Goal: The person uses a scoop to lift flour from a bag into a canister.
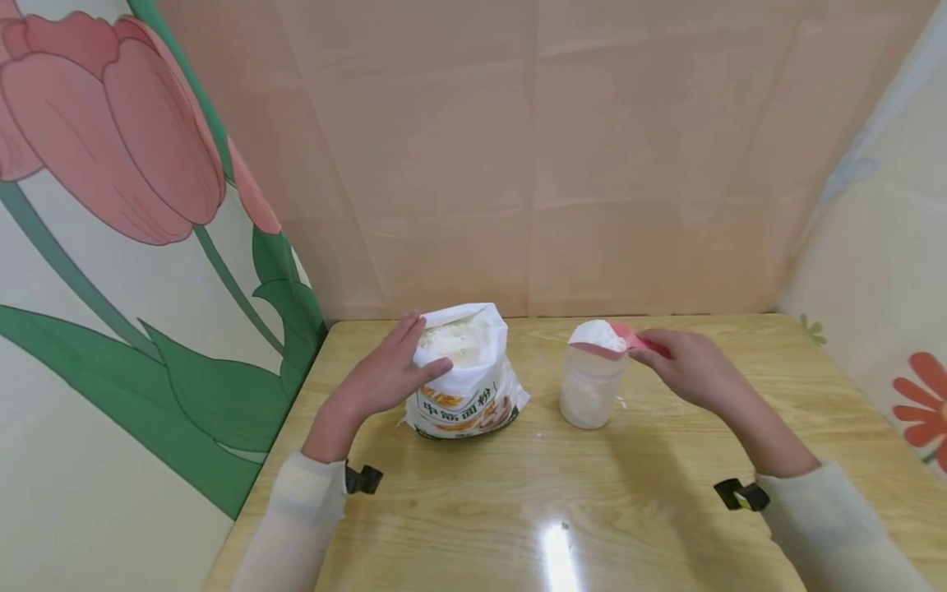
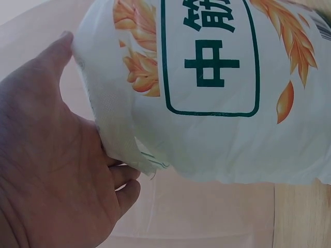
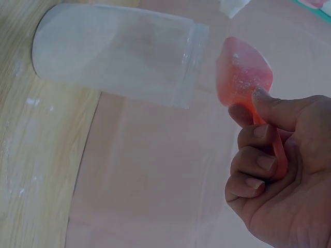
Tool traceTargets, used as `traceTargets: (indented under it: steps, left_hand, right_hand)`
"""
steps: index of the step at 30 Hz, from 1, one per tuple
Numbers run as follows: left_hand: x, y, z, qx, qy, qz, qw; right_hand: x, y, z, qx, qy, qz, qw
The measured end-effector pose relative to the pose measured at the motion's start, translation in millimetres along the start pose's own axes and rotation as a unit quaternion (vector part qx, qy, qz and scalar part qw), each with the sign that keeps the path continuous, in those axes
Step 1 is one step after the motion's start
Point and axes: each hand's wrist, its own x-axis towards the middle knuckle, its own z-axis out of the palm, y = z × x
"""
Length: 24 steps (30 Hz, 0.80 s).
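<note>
Overall, a glossy, pale wood-grain table (image 1: 459,510) meets a creased peach sheet (image 1: 629,164) behind, with a pink tulip mural (image 1: 111,123) on the left wall and a painted red flower (image 1: 921,403) at right. The left hand (image 1: 385,374), spread wide, touches the rim of an open white printed bag (image 1: 459,403) standing on the wood. The right hand (image 1: 699,370) grips a powder-heaped pink scoop (image 3: 243,67) just above a translucent cylindrical container (image 1: 588,395).

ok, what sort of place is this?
Probably an improvised indoor tabletop workspace: a wood-grain table, a creased pinkish sheet behind it, and a large tulip mural to one side.
</note>
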Motion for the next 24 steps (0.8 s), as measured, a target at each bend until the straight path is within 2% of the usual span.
traceTargets:
  steps: [7, 13, 24]
  left_hand:
    - [-0.5, -0.4, 0.0, -0.002, -0.001, -0.001, 1.0]
    - [-0.1, 0.2, -0.4, -0.008, -0.001, -0.006, 1.0]
    - [-0.5, -0.2, -0.7, -0.002, -0.001, -0.003, 1.0]
  right_hand:
    - [-6, 11, -1, -0.014, 0.001, -0.004, 1.0]
    - [-9, 17, -3, -0.025, -0.02, 0.0, 0.999]
    - [-8, 21, -8, -0.063, -0.042, -0.018, 0.997]
